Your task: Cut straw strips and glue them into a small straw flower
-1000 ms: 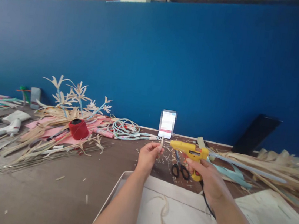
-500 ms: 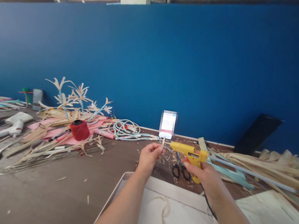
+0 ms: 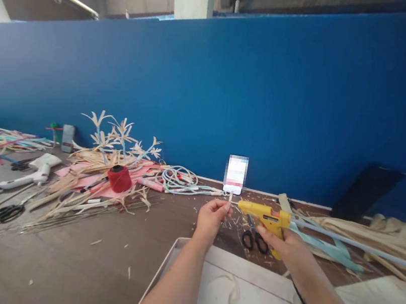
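My right hand [image 3: 286,243] is wrapped round the handle of a yellow glue gun [image 3: 264,213], with a long pale glue stick [image 3: 357,242] running out of its back. Its nozzle points left and is at, or very close to, a thin pale strip [image 3: 231,197]. Between thumb and fingers, my left hand [image 3: 212,219] pinches that strip upright. Whether nozzle and strip touch, I cannot tell. Just below the gun lie scissors with black handles [image 3: 255,241], partly behind my right fingers. A shallow white box [image 3: 246,268] with a loose fibre strand [image 3: 233,299] sits under my forearms.
A lit phone [image 3: 235,177] leans at the blue wall [image 3: 211,97]. Leftward lie a red thread spool [image 3: 119,179], pale flowers [image 3: 124,132], a coiled light-blue cord [image 3: 179,179], a white glue gun [image 3: 37,173] and black scissors [image 3: 5,214]. Dried strips [image 3: 396,237] cover the right.
The whole view has shifted, so things sit further right and slightly lower. The glue gun's nozzle now appears closer to the strip in my left hand. Both grips are unchanged.
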### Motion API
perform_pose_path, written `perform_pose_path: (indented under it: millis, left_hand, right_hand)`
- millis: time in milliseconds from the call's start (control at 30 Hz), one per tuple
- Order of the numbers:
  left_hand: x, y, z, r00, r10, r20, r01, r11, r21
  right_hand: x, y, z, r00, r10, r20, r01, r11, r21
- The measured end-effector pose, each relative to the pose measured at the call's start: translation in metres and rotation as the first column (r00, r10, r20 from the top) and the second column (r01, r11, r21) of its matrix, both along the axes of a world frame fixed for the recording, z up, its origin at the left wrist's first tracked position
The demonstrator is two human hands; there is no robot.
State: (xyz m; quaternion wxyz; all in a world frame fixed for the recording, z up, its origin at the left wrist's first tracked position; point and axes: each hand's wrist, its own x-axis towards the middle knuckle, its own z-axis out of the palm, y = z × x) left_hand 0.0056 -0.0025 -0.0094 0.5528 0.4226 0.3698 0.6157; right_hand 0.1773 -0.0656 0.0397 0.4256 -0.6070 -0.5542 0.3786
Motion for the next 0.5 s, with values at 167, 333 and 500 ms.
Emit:
perform_pose_path:
  millis: [167, 333, 500]
  left_hand:
    - [0.0001, 0.0005, 0.0005, 1.0, 0.009, 0.012, -0.009, 1.0, -0.006]
    - [-0.0005, 0.0009, 0.0002, 1.0, 0.004, 0.022, -0.004, 1.0, -0.008]
    - [0.0004, 0.0014, -0.0009, 1.0, 0.01, 0.023, -0.009, 1.0, -0.008]
  right_hand:
    - [0.0, 0.0001, 0.0, 1.0, -0.016, 0.006, 0.016, 1.0, -0.006]
    - [0.0014, 0.0014, -0.0026, 0.999, -0.024, 0.037, 0.024, 1.0, -0.006]
    - [0.0013, 0.003, -0.0066, 1.0, -0.025, 0.018, 0.024, 1.0, 0.019]
